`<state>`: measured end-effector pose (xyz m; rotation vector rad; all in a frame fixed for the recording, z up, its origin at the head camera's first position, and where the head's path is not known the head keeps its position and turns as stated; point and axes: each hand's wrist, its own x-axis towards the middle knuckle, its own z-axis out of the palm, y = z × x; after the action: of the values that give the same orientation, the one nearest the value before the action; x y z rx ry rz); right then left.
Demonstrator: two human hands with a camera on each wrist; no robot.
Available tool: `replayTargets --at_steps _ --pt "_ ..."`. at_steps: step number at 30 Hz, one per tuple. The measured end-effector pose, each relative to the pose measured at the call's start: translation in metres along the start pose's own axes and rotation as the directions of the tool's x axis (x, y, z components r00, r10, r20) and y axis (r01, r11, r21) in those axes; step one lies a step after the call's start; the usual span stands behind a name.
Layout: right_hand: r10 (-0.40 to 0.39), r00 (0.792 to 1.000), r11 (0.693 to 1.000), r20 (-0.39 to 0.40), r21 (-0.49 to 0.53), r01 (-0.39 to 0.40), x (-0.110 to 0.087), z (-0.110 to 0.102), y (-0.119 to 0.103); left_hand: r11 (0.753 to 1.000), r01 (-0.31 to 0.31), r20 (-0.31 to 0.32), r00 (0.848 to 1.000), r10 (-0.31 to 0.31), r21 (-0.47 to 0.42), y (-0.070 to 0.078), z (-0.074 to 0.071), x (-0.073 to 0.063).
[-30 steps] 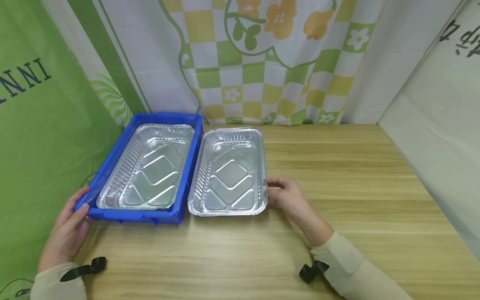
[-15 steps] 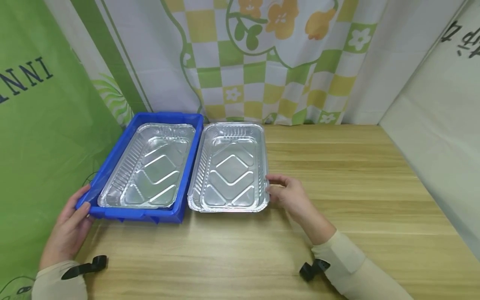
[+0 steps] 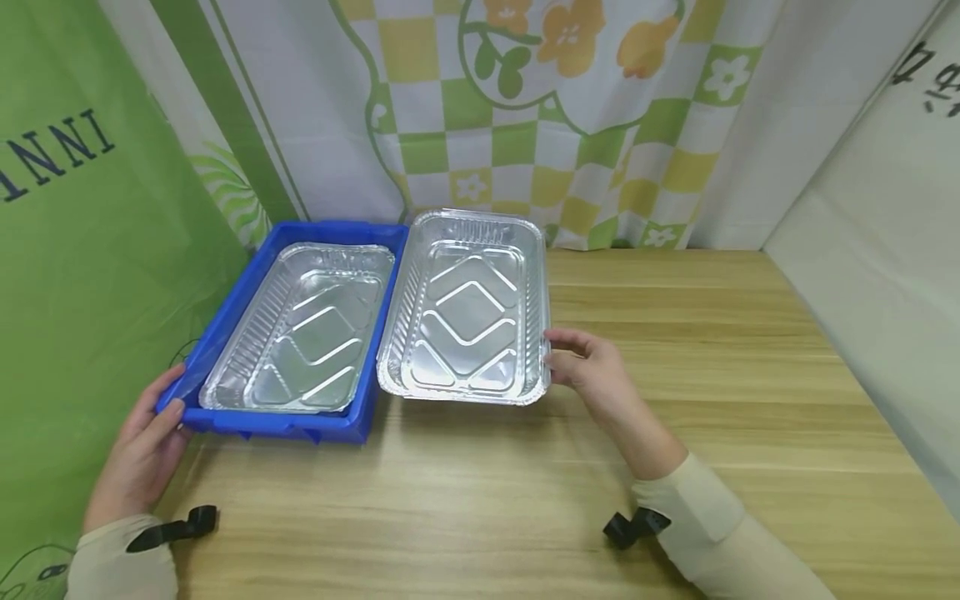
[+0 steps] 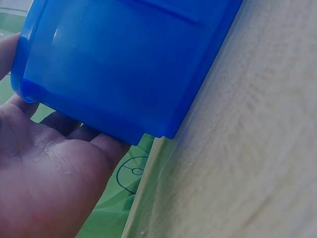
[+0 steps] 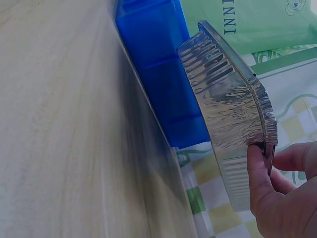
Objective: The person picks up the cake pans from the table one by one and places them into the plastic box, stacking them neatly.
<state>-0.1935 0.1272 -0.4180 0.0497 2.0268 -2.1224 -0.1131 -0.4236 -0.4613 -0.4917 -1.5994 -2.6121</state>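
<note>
A shallow blue plastic crate [image 3: 277, 427] stands on the left of the table, with a rectangular aluminium foil tray [image 3: 318, 337] lying inside it. My left hand [image 3: 141, 454] grips the crate's near left corner, thumb over the rim; in the left wrist view its fingers lie along the crate's outer wall [image 4: 109, 64]. A second foil tray [image 3: 467, 312] is beside the crate's right wall. My right hand [image 3: 600, 375] pinches that tray's right rim between thumb and fingers. In the right wrist view this tray [image 5: 228, 109] is raised off the table and tilted. Both trays hold nothing.
The wooden table [image 3: 675, 333] reaches back to a checked, flowered curtain [image 3: 510, 142]. A green cloth [image 3: 90, 250] hangs close along the left side, and a white sheet [image 3: 892, 217] borders the right.
My right hand has lifted the second foil tray from beside the crate and moved it slightly right and away from me. My left hand keeps its hold on the crate corner.
</note>
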Motion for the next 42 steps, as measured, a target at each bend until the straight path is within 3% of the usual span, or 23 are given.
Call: replayTargets --at_steps 20,34,42 --pt "-0.055 0.997 0.997 0.048 0.059 0.053 0.003 0.038 -0.024 0.998 -0.005 -0.023 1.0 0.007 0.061 0.001 0.001 0.0" --pt "-0.106 0.991 0.982 0.082 0.166 0.091 0.017 0.088 -0.036 0.997 0.002 -0.044 0.999 0.002 0.083 0.002 0.0 0.001" --pt "-0.132 0.985 0.97 0.112 0.218 0.106 0.025 0.125 -0.041 0.998 -0.009 -0.005 1.0 0.009 0.069 0.002 -0.001 0.001"
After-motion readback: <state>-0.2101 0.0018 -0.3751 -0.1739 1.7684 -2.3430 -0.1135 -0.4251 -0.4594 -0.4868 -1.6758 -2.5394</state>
